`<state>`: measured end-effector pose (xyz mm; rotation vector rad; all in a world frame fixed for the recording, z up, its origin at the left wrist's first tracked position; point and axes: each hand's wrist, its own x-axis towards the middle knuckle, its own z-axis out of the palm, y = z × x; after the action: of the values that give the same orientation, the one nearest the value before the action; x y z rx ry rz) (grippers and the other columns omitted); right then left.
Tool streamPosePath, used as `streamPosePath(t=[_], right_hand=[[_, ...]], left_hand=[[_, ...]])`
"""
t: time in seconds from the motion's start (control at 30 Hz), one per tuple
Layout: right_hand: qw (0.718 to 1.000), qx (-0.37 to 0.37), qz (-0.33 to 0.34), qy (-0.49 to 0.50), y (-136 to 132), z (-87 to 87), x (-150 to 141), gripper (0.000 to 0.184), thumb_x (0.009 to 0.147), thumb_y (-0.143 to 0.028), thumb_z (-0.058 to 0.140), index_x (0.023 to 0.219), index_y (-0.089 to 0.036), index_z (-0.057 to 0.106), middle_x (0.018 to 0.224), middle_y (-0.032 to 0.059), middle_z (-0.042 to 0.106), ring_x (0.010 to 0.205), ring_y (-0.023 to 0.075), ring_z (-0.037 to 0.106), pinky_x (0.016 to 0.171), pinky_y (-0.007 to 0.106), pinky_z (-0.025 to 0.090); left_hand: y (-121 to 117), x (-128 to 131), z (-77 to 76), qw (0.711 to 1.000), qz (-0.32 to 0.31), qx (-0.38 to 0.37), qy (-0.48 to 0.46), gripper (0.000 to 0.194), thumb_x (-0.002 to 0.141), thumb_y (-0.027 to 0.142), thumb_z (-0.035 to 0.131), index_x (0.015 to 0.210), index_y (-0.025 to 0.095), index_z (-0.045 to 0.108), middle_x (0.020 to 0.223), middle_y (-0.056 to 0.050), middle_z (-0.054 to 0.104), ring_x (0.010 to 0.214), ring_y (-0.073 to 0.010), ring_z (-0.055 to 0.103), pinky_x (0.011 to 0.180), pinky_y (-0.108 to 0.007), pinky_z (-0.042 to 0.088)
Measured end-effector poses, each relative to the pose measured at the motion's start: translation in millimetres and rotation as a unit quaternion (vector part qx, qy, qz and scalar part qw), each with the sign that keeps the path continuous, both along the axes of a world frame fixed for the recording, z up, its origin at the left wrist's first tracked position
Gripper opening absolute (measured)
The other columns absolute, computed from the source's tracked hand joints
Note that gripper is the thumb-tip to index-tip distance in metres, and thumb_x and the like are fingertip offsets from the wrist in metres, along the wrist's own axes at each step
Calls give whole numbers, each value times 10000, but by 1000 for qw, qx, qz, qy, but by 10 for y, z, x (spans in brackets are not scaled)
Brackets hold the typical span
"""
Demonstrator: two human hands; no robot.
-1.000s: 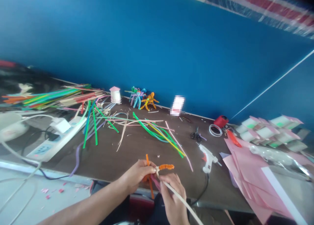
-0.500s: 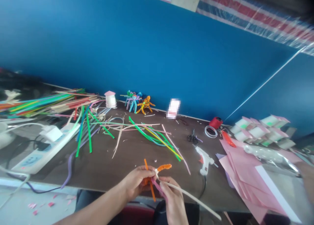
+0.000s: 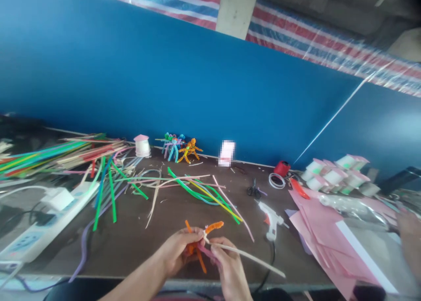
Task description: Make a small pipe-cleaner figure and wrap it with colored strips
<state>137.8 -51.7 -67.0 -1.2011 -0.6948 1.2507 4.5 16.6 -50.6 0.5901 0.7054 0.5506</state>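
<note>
Low in the middle of the view, my left hand (image 3: 179, 250) pinches an orange pipe-cleaner piece (image 3: 213, 226) that has short arms sticking out. Right beside it, my right hand (image 3: 226, 263) is closed on a long cream pipe cleaner (image 3: 253, 258), whose near end is wound round the orange piece and whose free end trails off to the right. Both hands hover just above the front edge of the dark brown table (image 3: 138, 235).
Loose coloured pipe cleaners (image 3: 197, 189) lie ahead, with a bigger bundle (image 3: 49, 154) at far left. A white power strip (image 3: 42, 226) lies left. Finished pipe-cleaner figures (image 3: 180, 146) stand by the blue wall. A glue gun (image 3: 270, 215), scissors (image 3: 254, 190) and pink paper (image 3: 324, 224) lie right. Another person's hand (image 3: 409, 235) shows at far right.
The camera has tilted up, so the table sits lower in view. The cream pipe cleaner's free end has swung up from pointing down-right to nearly level. Another person's hand has appeared at the right edge.
</note>
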Motion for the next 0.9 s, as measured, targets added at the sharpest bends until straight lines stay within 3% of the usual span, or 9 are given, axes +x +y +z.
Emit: streamPosePath(t=[0.2, 0.4, 0.53, 0.7, 0.9], right_hand=[[986, 20, 50, 155, -45, 65, -23, 183, 596, -282, 745, 655, -146, 637, 686, 40, 644, 672, 180, 611, 681, 302, 448], [985, 1, 55, 165, -134, -50, 43, 242, 594, -353, 750, 665, -152, 636, 522, -9, 557, 464, 97, 495, 475, 205, 369], [990, 22, 73, 123, -113, -40, 41, 284, 615, -400, 734, 658, -141, 626, 473, -39, 486, 404, 48, 367, 427, 178, 296], [998, 28, 25, 47, -82, 58, 6, 271, 627, -382, 728, 611, -137, 615, 577, -5, 567, 539, 89, 475, 543, 199, 380], [999, 0, -24, -33, -56, -1, 34, 272, 587, -384, 739, 682, -143, 654, 641, 26, 635, 594, 143, 563, 577, 227, 436]], left_hand=[[-27, -90, -29, 999, -35, 16, -13, 236, 561, 259, 746, 607, 124, 558, 553, 8, 571, 509, -81, 495, 518, -198, 405], [-74, -8, -42, 997, -32, 63, -5, 297, 566, 338, 745, 596, 117, 549, 539, 7, 562, 477, -72, 481, 495, -194, 375], [-115, 68, -61, 997, -13, 71, 24, 340, 534, 382, 756, 620, 123, 554, 485, 35, 512, 434, -66, 445, 468, -199, 360], [-143, 118, -57, 997, 17, 72, 29, 324, 555, 352, 750, 701, 118, 579, 524, 35, 531, 462, -65, 456, 483, -192, 359], [-163, 78, -19, 999, 38, 35, 14, 317, 542, 267, 742, 780, 130, 585, 678, 5, 590, 610, -111, 535, 588, -241, 425]])
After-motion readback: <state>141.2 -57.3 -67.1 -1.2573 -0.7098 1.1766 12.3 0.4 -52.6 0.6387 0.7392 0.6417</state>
